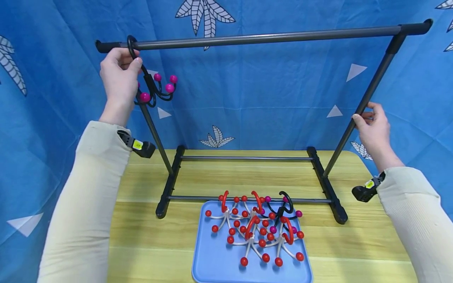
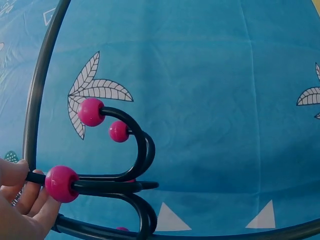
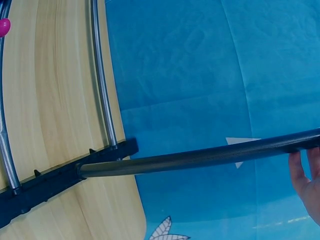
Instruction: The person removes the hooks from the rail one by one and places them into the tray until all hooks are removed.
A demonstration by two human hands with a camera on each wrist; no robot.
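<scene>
A black multi-arm hook hanger with pink ball tips point(image 1: 150, 83) hangs by its top loop over the left end of the dark rack's top bar point(image 1: 247, 39). My left hand point(image 1: 120, 74) pinches the hanger's stem just under the bar. In the left wrist view, pink balls point(image 2: 91, 112) cap its curved arms, and the left fingers point(image 2: 44, 212) are beside the stem. My right hand point(image 1: 376, 129) holds the rack's right upright point(image 1: 371, 84) around mid-height, thumb in front. Only the right fingertips point(image 3: 298, 172) show at the post in the right wrist view.
A blue tray point(image 1: 216, 263) lies in front of the rack, with several white hangers with red hooks and red balls point(image 1: 251, 237) and one black hanger point(image 1: 280, 212) crowded at its back. The rack's black feet point(image 1: 170, 184) stand on the wooden table point(image 1: 148, 243). A blue cloth point(image 1: 276, 86) hangs behind.
</scene>
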